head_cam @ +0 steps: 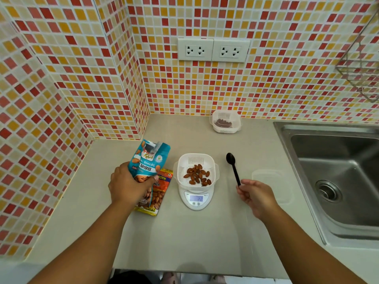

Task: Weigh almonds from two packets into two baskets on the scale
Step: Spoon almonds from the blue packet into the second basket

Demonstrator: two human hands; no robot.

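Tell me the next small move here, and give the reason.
Probably dip the black spoon, held in the right hand, into the blue almond packet that the left hand grips. The basket on the scale holds only a thin layer of almonds, so more may be needed.

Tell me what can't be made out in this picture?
Head view only:
- Scale display: digits too blurred to read.
- Far basket: contents dark behind its wall, too small to identify.
- Orange packet: partly covered by the blue packet and left hand.
- Spoon handle end: hidden in the right hand.
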